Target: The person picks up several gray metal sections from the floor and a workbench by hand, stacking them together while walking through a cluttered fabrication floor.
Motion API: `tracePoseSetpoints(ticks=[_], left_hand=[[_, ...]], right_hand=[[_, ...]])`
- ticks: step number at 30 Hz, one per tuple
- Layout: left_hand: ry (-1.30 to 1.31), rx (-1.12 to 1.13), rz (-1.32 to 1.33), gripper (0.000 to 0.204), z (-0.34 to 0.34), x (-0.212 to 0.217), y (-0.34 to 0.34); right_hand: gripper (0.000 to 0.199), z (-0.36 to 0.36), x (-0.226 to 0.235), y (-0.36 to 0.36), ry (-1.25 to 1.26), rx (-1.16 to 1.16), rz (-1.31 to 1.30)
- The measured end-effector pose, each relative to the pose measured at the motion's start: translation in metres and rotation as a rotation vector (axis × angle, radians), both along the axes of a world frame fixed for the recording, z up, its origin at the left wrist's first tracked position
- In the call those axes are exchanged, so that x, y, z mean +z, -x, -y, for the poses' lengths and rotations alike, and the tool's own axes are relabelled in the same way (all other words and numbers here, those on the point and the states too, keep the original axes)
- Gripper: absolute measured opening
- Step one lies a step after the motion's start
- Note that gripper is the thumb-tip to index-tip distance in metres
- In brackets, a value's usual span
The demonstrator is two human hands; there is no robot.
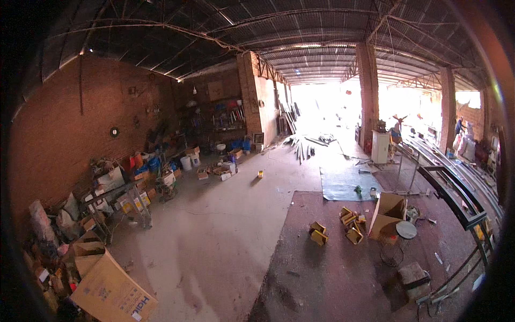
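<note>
Neither of my hands shows in the head view, so what they hold cannot be seen. On the dark red floor covering (300, 268), right of the middle, lie several yellow-and-dark angular pieces (352, 222), with a pair of similar pieces (318, 234) just to their left. An open cardboard box (387, 212) stands beside them. A small stool with a round grey top (406, 229) is close to that box. Beyond, a small green object (358, 190) rests on a pale blue sheet (343, 180).
A black rectangular metal frame (461, 212) on legs and long metal bars (448, 161) line the right side. Brick pillars (367, 96) rise behind a white cabinet (380, 147). A large cardboard box (112, 292) and clutter fill the lower left. A small yellow object (260, 174) sits mid-floor.
</note>
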State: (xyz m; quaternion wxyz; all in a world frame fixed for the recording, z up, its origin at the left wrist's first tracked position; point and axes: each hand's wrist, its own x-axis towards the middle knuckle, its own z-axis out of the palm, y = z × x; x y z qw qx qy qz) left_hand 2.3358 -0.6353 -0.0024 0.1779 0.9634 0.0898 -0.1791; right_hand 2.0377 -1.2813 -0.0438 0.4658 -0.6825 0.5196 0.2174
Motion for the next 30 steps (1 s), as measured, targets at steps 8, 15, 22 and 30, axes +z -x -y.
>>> tracePoseSetpoints(ticks=[8,15,22,30], left_hand=[[0.154,0.091,-0.132,0.070,0.084,-0.046,-0.176],[0.142,0.070,-0.097,0.072,0.157,-0.073,-0.429],[0.031,-0.109,0.058,0.075,0.306,-0.040,-0.747],[0.043,-0.219,0.197,0.082,0.490,-0.016,-0.990]], right_hand=[[0.042,0.169,-0.025,-0.320,0.094,0.076,0.258],[0.039,0.170,-0.012,-0.438,0.135,-0.031,0.150],[0.041,0.173,0.068,-0.516,0.021,-0.541,0.114],[0.039,0.306,0.031,-0.691,-0.048,-0.606,0.002]])
